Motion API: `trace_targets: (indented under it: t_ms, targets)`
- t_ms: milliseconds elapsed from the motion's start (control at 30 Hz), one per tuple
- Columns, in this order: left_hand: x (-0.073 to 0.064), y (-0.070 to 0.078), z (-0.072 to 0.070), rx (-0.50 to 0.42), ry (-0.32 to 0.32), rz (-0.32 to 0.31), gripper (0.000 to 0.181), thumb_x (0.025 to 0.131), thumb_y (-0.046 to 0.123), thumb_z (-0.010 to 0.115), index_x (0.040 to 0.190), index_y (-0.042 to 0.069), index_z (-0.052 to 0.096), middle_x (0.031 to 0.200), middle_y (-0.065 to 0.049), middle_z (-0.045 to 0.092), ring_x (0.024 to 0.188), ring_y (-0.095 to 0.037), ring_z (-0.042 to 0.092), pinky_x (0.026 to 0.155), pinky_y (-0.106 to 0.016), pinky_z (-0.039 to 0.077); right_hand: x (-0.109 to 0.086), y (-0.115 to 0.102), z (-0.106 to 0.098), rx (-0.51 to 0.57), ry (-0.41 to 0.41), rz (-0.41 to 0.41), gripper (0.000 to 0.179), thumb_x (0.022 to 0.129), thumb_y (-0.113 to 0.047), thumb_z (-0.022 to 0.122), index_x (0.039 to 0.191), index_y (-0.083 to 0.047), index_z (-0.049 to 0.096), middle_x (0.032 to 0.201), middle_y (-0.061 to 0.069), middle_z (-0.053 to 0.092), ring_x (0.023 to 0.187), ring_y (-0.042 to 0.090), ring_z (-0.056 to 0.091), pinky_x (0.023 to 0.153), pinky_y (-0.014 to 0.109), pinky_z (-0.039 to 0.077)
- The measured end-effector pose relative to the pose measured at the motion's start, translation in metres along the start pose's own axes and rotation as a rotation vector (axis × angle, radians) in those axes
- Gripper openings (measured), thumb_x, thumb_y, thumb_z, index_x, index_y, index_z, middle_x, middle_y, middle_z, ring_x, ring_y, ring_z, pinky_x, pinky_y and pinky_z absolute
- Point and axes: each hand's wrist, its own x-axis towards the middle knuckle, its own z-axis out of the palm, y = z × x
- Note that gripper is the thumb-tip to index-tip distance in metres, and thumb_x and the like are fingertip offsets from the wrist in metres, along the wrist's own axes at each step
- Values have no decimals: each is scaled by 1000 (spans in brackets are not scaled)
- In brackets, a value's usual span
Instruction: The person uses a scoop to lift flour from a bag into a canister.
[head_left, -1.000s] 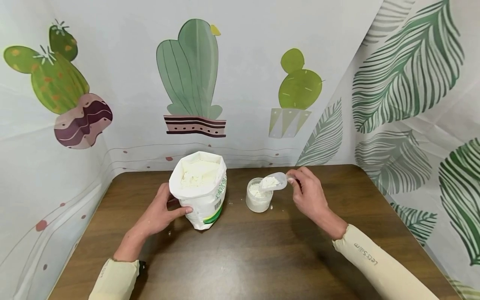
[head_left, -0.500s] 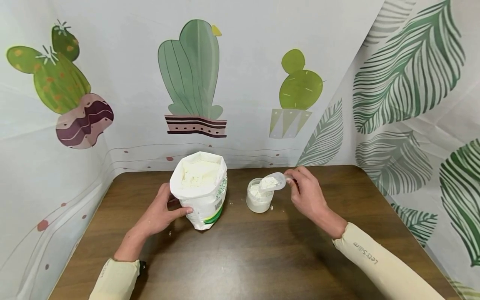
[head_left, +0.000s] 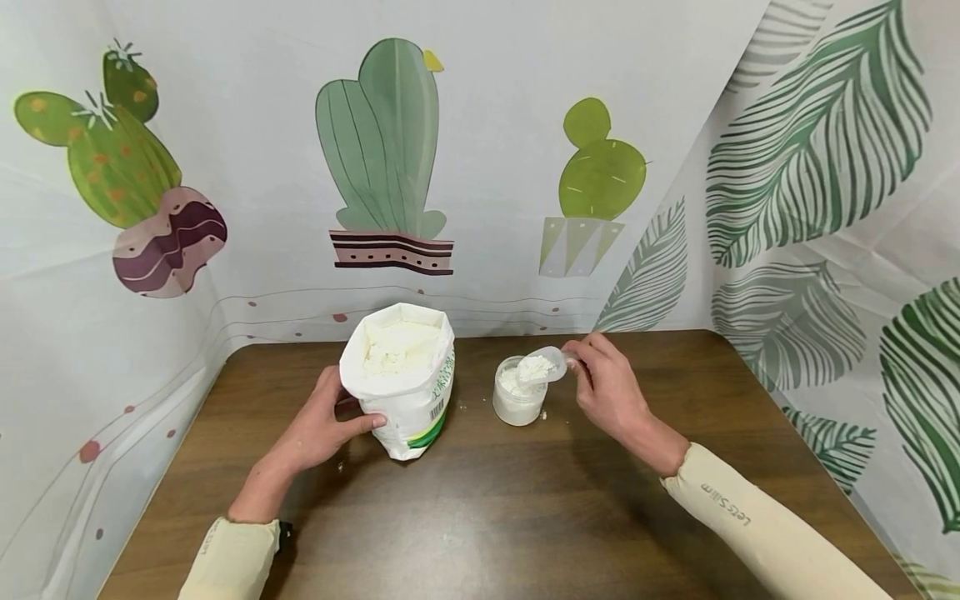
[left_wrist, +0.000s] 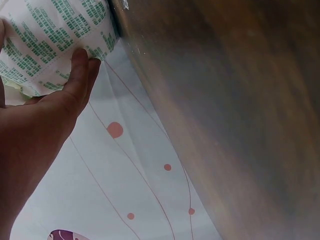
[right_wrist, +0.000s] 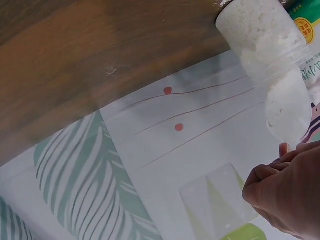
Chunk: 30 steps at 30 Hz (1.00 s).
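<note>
An open white flour bag with green print stands upright on the table, full of pale powder. My left hand holds its left side, thumb at the front and the other fingers partly hidden behind; in the left wrist view fingers press the printed bag. To the right stands a clear jar partly filled with white powder. My right hand pinches the handle of a clear plastic scoop, which holds powder and tips over the jar's mouth. The right wrist view shows the scoop against the jar.
A brown wooden table carries everything. Small spills of powder lie around the jar. Behind the table hangs a white cloth printed with cacti and leaves, close to the back edge.
My right hand and the scoop have shifted slightly left, bringing the scoop further over the jar. The left hand and the bag hold still.
</note>
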Motion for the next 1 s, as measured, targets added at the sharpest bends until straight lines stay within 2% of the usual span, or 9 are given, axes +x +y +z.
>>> trace_targets:
  t_ms: [467, 1000]
  targets:
    - [0, 0, 0, -8, -6, -4, 83, 90, 21, 88, 156, 9, 39, 145, -14, 36, 135, -30, 42, 109, -59, 49, 4, -3, 3, -16, 0, -62, 14, 93, 11, 68, 104, 4, 74, 88, 8, 58, 80, 21, 56, 69, 37, 52]
    - [1, 1, 0, 0, -9, -11, 83, 90, 21, 88, 156, 9, 38, 146, -14, 35, 135, -30, 41, 110, -60, 48, 5, -5, -4, -27, -13, -59, 16, 93, 12, 68, 106, 5, 74, 89, 8, 59, 78, 20, 56, 67, 37, 51]
